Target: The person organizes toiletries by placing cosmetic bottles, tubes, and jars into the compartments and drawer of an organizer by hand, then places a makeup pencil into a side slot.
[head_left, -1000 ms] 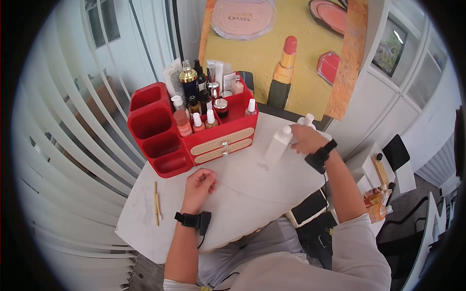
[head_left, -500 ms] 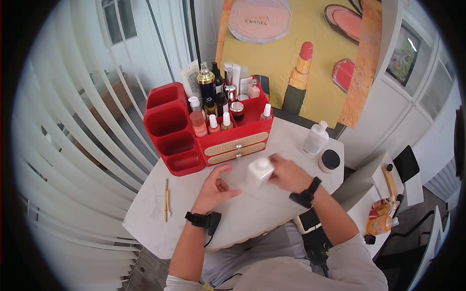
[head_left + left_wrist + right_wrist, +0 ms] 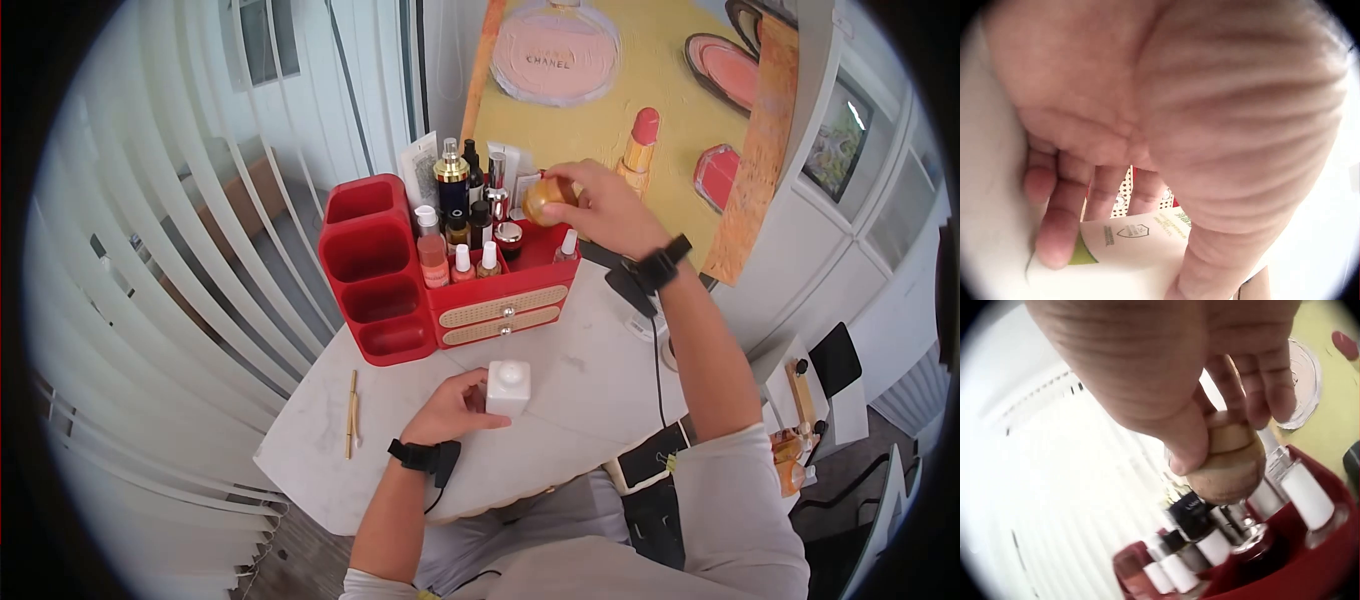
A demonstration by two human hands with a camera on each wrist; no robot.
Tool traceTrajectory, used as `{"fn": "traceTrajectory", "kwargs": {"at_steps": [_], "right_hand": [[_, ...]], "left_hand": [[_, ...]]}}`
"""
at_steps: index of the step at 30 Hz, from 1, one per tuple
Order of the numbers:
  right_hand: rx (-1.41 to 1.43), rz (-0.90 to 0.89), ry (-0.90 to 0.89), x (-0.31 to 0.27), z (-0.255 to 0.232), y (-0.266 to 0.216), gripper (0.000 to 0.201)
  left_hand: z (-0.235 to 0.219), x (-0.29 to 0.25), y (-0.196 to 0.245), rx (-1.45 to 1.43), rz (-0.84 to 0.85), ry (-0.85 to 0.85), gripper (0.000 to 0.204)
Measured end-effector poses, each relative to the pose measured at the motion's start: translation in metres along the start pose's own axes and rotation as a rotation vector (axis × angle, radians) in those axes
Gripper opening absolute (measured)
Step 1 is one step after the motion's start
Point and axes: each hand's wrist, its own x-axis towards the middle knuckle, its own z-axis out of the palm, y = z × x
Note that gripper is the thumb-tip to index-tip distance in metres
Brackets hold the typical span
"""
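Observation:
My left hand (image 3: 447, 408) holds a white square-shouldered bottle (image 3: 508, 385) at the table's middle, thumb on the near side and fingers on the far side. In the left wrist view, the bottle's label (image 3: 1135, 232) shows print and a green patch. Up over the back right of the red organizer (image 3: 428, 345), my right hand (image 3: 610, 212) grips a round, amber-gold container (image 3: 543, 203) between thumb and fingers. The right wrist view has this container (image 3: 1229, 472) above the organizer's bottles, among them a white-capped one (image 3: 1309, 497).
Bottles, tubes and nail polishes (image 3: 462, 265) fill the organizer's right section; its left compartments (image 3: 375, 295) are bare. Two thin golden sticks (image 3: 352, 415) lie at left. A white bottle (image 3: 640, 328) stands partly behind my right forearm. A yellow cosmetics painting (image 3: 600, 110) rises behind the table.
The white bottle went from the table's right side to my left hand, which now holds it. My right hand let go of it and moved up over the organizer with the amber container.

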Motion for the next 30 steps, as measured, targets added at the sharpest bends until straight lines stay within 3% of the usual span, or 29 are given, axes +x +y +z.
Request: {"fn": "traceTrajectory", "kwargs": {"at_steps": [1, 3, 4, 7, 11, 13, 14, 16, 17, 19, 22, 24, 26, 27, 30], "right_hand": [[-0.003, -0.006, 0.002, 0.006, 0.002, 0.004, 0.043], [-0.391, 0.001, -0.307, 0.017, 0.005, 0.002, 0.048], [-0.394, 0.046, -0.400, 0.021, 0.007, 0.000, 0.047], [-0.464, 0.074, -0.464, 0.024, 0.020, 0.005, 0.047], [-0.424, 0.102, -0.439, 0.017, 0.025, 0.013, 0.048], [-0.162, -0.140, -0.117, 0.009, 0.019, 0.028, 0.047], [-0.167, -0.122, -0.123, 0.000, 0.006, 0.024, 0.047], [-0.266, 0.091, -0.011, -0.017, -0.029, 0.008, 0.044], [-0.280, 0.107, -0.019, -0.031, -0.039, 0.019, 0.044], [-0.400, 0.309, 0.006, -0.066, -0.059, 0.048, 0.047], [-0.630, 0.396, -0.022, -0.138, -0.081, 0.084, 0.051], [-0.461, 0.889, -0.250, -0.158, -0.091, 0.072, 0.070], [-0.381, 0.766, -0.112, -0.218, -0.077, 0.091, 0.080], [-0.279, 0.840, -0.094, -0.230, -0.071, 0.089, 0.085], [-0.319, 0.738, -0.044, -0.265, -0.051, 0.114, 0.088]], "left_hand": [[0.001, 0.001, -0.003, -0.023, 0.057, 0.033, 0.058], [0.000, 0.001, -0.002, -0.024, 0.069, 0.031, 0.058], [0.001, 0.001, -0.002, -0.028, 0.073, 0.028, 0.058], [-0.001, 0.001, -0.003, -0.005, 0.067, 0.016, 0.057], [-0.003, 0.001, -0.005, 0.042, 0.065, 0.014, 0.057], [-0.003, 0.002, -0.010, -0.003, 0.086, 0.027, 0.056], [-0.002, 0.001, -0.011, -0.013, 0.079, 0.012, 0.056], [0.000, 0.001, -0.009, -0.011, 0.092, 0.053, 0.056], [0.001, 0.002, -0.009, -0.027, 0.089, 0.036, 0.056], [0.004, 0.002, -0.006, -0.012, 0.094, 0.090, 0.056], [0.007, 0.004, 0.001, 0.026, 0.084, 0.112, 0.055], [0.006, 0.005, 0.000, 0.046, 0.079, 0.144, 0.054], [0.008, 0.007, -0.007, -0.046, 0.079, 0.188, 0.054], [0.007, 0.005, -0.008, -0.036, 0.067, 0.209, 0.054], [0.007, 0.008, -0.009, -0.057, 0.092, 0.200, 0.053]]}}
